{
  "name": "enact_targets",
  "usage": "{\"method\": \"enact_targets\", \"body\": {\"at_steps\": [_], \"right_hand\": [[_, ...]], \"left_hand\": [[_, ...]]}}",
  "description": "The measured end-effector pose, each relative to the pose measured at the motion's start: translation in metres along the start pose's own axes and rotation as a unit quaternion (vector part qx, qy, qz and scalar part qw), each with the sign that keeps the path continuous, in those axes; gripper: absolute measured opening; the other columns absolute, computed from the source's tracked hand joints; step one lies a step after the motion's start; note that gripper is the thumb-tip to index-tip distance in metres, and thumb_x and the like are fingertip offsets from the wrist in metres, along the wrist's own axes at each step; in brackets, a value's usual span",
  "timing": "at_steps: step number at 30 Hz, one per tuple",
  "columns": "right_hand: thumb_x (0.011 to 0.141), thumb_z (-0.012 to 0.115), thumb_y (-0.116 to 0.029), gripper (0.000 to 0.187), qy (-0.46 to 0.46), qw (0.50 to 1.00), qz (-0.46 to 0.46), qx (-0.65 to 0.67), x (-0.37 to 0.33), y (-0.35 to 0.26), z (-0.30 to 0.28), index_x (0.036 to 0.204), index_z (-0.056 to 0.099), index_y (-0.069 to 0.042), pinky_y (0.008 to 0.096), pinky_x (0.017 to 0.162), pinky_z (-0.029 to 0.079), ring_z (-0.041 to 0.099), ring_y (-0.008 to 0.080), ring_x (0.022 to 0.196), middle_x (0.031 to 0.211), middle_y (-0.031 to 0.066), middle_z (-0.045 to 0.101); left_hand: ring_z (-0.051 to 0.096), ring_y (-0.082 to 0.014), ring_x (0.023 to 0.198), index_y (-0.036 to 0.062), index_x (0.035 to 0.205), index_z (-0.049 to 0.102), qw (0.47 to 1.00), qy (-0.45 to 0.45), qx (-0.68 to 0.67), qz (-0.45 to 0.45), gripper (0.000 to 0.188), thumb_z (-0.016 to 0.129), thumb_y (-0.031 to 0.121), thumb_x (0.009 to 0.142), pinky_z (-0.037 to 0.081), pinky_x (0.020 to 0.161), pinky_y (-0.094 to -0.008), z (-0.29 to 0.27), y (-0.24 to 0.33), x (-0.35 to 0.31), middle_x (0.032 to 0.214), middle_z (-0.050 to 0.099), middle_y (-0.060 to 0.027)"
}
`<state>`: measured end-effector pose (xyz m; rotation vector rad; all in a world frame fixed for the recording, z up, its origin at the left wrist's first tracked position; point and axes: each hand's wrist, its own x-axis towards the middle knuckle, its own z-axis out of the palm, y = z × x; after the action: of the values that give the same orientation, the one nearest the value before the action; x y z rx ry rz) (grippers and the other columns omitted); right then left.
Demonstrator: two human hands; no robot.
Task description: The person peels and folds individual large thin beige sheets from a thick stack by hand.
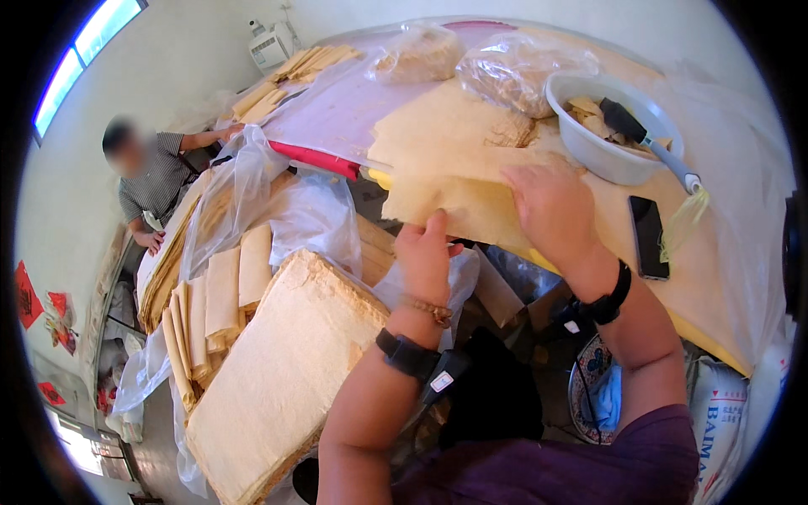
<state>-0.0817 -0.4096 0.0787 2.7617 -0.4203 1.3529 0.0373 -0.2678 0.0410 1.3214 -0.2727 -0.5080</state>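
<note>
Tan paper (450,202) is lying across the near edge of the desk (332,122); the left grip (439,225) is pinching its near side, the right grip (515,187) curling at its right end, closure hidden.

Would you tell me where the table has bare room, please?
The widest free patch is the purple tabletop, between the folded sheets and the tan sheets. A smaller one lies between the phone and the table's yellow edge. It is crowded around the basin and plastic bags, and where the left hand and right hand meet the held sheet.
</note>
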Motion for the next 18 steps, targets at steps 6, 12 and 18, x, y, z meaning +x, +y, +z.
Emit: {"method": "enact_targets", "body": {"at_steps": [6,12,18], "right_hand": [[0.097,0.056,-0.031,0.026,0.033,0.995,0.083,-0.04,0.066,0.028,-0.038,0.091,0.072,-0.011,0.0458,0.067,0.053,0.067,0.0385,0.077,0.08,0.021,0.068],[0.098,0.064,-0.027,0.029,0.152,0.861,0.316,0.369,0.101,0.077,-0.041,0.107,0.073,-0.001,0.0315,0.07,0.052,0.066,0.0148,0.077,0.088,0.0032,0.073],[0.092,0.07,-0.026,0.038,0.145,0.756,0.442,0.461,0.094,0.109,0.061,0.111,0.069,0.006,0.0313,0.074,0.052,0.066,0.0149,0.085,0.1,0.0098,0.072]], "left_hand": [[0.065,-0.017,0.081,0.0017,0.114,0.064,0.996,0.027,-0.089,0.011,0.028,0.062,0.022,0.095,0.057,0.066,-0.0305,-0.042,-0.012,-0.011,0.104,0.068,-0.0077],[0.068,-0.0167,0.095,0.006,0.12,0.062,0.974,0.053,-0.178,0.126,0.028,0.058,0.019,0.096,0.056,0.078,-0.0319,-0.097,0.029,-0.019,0.109,0.07,-0.0055],[0.065,-0.0259,0.113,0.0002,0.131,0.057,0.928,0.153,-0.155,0.303,0.037,0.057,0.018,0.098,0.054,0.096,-0.0391,-0.177,0.125,-0.055,0.126,0.066,-0.0101]]}}
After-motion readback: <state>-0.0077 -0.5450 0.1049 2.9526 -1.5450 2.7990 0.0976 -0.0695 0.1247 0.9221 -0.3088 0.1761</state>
